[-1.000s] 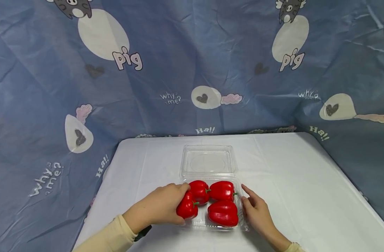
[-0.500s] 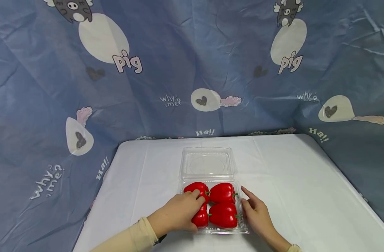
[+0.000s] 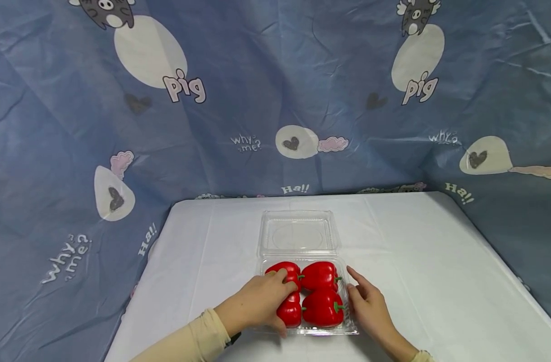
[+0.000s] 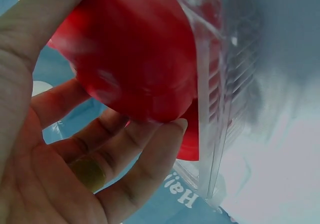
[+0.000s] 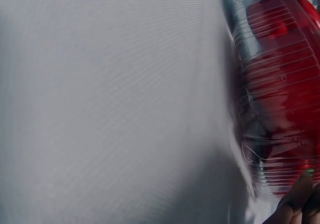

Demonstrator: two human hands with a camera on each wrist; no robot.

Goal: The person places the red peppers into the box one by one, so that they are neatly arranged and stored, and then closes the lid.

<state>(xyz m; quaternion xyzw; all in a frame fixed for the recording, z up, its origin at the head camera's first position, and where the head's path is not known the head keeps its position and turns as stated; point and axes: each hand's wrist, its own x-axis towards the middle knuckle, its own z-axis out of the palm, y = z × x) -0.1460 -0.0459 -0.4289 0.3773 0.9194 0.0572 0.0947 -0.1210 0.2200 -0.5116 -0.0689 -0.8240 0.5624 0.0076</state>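
Several glossy red bell peppers with green stems lie in a clear plastic clamshell container (image 3: pixel 320 331). My left hand (image 3: pixel 257 304) grips the near-left bell pepper (image 3: pixel 290 312), thumb on its near side and fingers over its far side. The left wrist view shows this bell pepper (image 4: pixel 135 49) between thumb and fingertips, close to the container wall (image 4: pixel 212 84). Partly under the left fingers is the far-left bell pepper (image 3: pixel 284 267). On the right side sit the far-right bell pepper (image 3: pixel 318 275) and near-right bell pepper (image 3: pixel 322 308). My right hand (image 3: pixel 370 306) rests against the container's right rim, index finger extended.
The container's transparent lid (image 3: pixel 298 234) lies folded back flat behind the base. A white cloth (image 3: pixel 420 251) covers the table. Behind it hangs a blue printed curtain (image 3: pixel 230 90), which also runs along both sides.
My left hand has moved right, bringing its bell pepper from the container's left edge into the near-left spot. The near-right bell pepper has turned, its stem now facing right. My right hand stays put.
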